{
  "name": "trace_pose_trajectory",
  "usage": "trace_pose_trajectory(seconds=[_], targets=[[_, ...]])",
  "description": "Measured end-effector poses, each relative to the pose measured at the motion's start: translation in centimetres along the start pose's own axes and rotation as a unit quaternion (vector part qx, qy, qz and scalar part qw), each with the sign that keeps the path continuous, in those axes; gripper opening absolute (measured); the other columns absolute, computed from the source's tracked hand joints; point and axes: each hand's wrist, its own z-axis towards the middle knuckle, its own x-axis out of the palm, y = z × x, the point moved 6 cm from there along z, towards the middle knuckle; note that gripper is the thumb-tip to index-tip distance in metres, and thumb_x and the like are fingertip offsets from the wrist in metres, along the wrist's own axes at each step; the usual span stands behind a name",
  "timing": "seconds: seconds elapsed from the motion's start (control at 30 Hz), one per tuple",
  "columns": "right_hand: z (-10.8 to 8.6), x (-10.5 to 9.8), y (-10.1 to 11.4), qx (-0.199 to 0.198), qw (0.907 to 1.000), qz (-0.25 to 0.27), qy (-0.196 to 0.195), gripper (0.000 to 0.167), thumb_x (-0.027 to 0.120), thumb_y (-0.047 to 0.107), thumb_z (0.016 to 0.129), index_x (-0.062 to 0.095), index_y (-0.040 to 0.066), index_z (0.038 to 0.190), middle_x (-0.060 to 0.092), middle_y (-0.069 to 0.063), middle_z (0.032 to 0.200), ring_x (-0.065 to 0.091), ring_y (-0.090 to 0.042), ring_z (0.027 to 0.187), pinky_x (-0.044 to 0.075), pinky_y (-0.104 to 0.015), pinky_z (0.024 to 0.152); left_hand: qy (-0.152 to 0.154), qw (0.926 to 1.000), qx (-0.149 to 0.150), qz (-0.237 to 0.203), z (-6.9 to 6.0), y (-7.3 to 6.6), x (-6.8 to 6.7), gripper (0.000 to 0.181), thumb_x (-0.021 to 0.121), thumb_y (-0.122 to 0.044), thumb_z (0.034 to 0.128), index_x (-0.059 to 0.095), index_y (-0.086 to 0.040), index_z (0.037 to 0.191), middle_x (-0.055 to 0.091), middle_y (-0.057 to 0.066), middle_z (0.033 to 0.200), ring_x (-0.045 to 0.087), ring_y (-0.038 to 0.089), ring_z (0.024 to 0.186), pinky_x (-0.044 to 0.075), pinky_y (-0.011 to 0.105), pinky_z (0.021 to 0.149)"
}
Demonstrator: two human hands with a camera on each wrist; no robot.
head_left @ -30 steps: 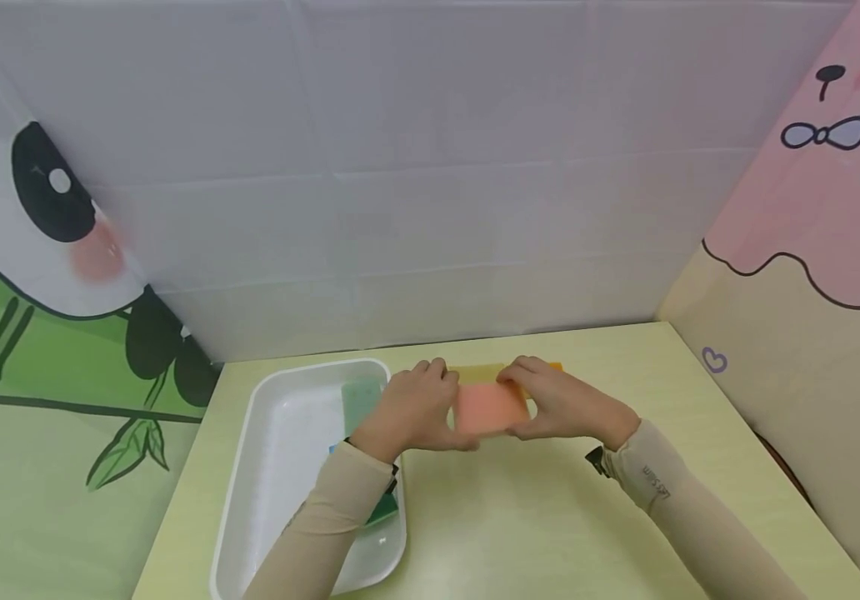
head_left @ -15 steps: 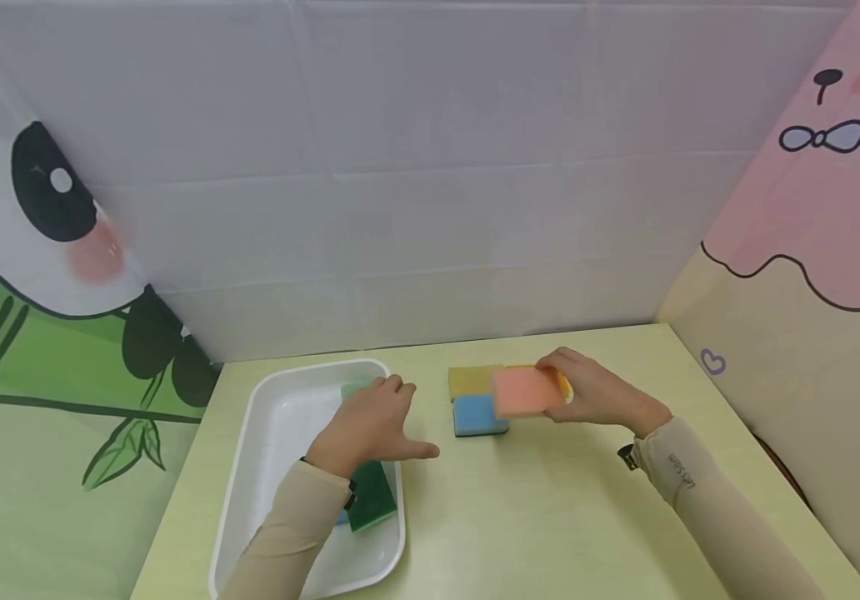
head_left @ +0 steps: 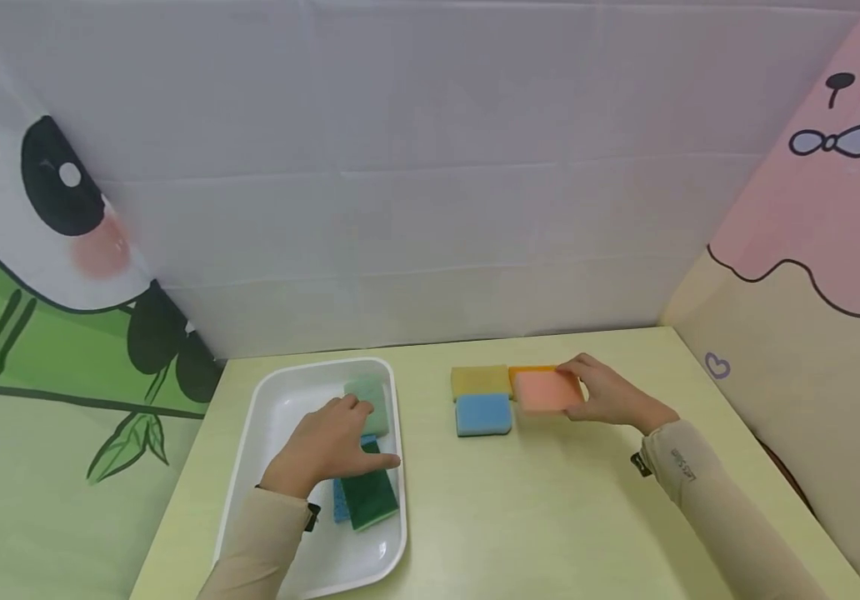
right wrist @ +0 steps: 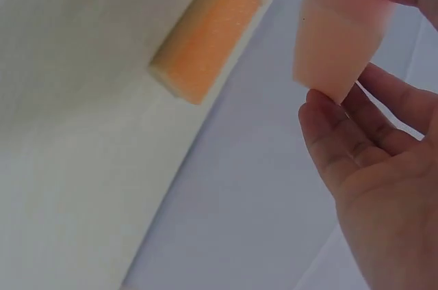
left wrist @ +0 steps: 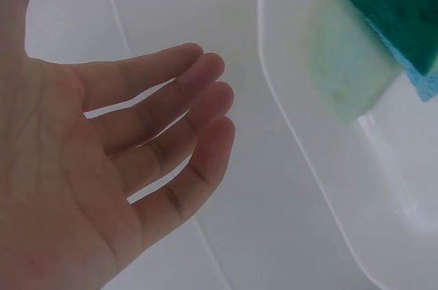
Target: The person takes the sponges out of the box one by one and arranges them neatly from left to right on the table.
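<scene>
My right hand (head_left: 610, 395) pinches a pink sponge (head_left: 546, 392) between thumb and fingers, over the table beside a blue sponge (head_left: 483, 415). Partly behind the pink one lies an orange sponge (head_left: 526, 369), and a yellow sponge (head_left: 479, 382) sits left of that, behind the blue one. Over the white tray (head_left: 261, 433) hovers my left hand (head_left: 328, 442), fingers relaxed and thumb spread, holding nothing. In the tray below it are a pale green sponge (head_left: 372, 398), a dark green sponge (head_left: 372, 498) and a blue sponge (head_left: 341, 502) partly covered by the dark green one.
The pale yellow table (head_left: 520, 517) meets a light fabric wall (head_left: 445, 250) at its back edge. Printed cartoon panels stand at left and right. The tray's raised rim (head_left: 404, 525) runs along the table's left part.
Both hands were on the pink sponge. The left hand has let go and moved left over the tray, while the right hand has carried the sponge right, uncovering the blue sponge on the table.
</scene>
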Motion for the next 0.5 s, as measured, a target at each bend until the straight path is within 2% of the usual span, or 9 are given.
trace_pose_trajectory(seconds=[0.27,0.5], targets=[[0.4,1.8,-1.6,0.031,0.9991,0.017,0.023,0.066,0.08,0.018,0.076,0.055,-0.004,0.133,0.053,-0.012,0.122,0.054,-0.026,0.107,0.046,-0.05,0.094,0.004,0.9996,-0.024,-0.014,-1.0,1.7,1.1,0.097,0.066,-0.08,0.0712,0.062,-0.003,0.131,0.062,0.013,0.121,0.06,0.027,0.105,0.054,0.048,0.08],[0.6,3.3,-2.7,0.043,0.9983,0.013,0.037,0.064,0.083,0.018,0.077,0.055,-0.003,0.131,0.053,-0.013,0.122,0.053,-0.027,0.107,0.045,-0.051,0.097,0.009,0.999,-0.036,-0.027,-1.7,2.2,1.6,0.097,0.066,-0.081,0.0715,0.063,-0.004,0.13,0.062,0.012,0.117,0.061,0.027,0.102,0.054,0.048,0.078]])
